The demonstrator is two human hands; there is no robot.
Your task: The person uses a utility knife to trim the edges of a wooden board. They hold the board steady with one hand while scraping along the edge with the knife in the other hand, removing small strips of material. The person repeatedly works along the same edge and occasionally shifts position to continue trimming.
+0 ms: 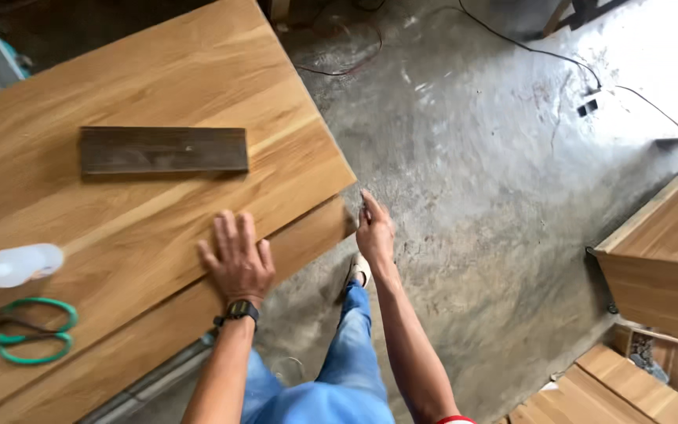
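Observation:
A large light wood panel (158, 71) lies on top of another wood board (308, 243) whose edge sticks out below it. My left hand (235, 259), with a black watch on the wrist, rests flat with fingers spread on the panel near its lower edge. My right hand (373, 232) is at the right corner of the lower board, fingers together against its end; a firm grip cannot be made out. A dark rectangular wood block (163, 150) lies on the panel above my left hand.
Green-handled scissors (33, 330) and a white plastic bottle (21, 265) lie at the panel's left. Grey concrete floor (480, 196) with cables (543, 51) spreads to the right. A wooden cabinet (661, 251) and boards (621, 389) stand at the right edge.

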